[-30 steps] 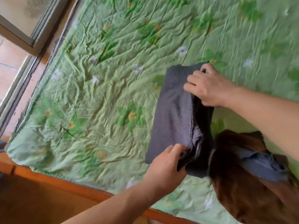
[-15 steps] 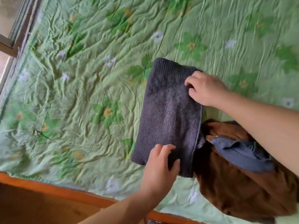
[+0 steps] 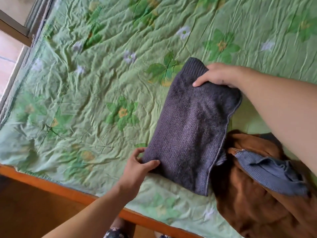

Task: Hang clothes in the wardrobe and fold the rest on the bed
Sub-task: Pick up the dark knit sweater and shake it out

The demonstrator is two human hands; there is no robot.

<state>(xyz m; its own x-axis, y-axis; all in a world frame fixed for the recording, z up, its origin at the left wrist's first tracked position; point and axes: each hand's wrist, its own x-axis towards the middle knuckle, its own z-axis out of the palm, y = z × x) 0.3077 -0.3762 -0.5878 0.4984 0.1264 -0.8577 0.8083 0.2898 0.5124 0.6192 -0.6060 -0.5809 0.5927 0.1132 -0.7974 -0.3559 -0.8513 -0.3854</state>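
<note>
A dark grey knitted sweater (image 3: 190, 127) lies folded into a rectangle on the green flowered bed sheet (image 3: 85, 100). My left hand (image 3: 139, 164) pinches its near left corner, thumb on top and fingers under the edge. My right hand (image 3: 217, 75) holds the far end by the ribbed hem, thumb on top of the fabric. Right of the sweater lies a crumpled brown garment (image 3: 253, 200) with a blue-grey ribbed piece (image 3: 272, 172) draped over it. The wardrobe is out of view.
An orange-brown wooden bed frame (image 3: 68, 191) runs along the near edge. A window frame and tiled floor (image 3: 12, 47) show at the upper left. Patterned fabric on my legs (image 3: 115, 233) shows at the bottom edge.
The sweater is now fully folded flat. My left hand slid from the near middle edge to the near left corner. My right hand shifted along the far end towards the hem.
</note>
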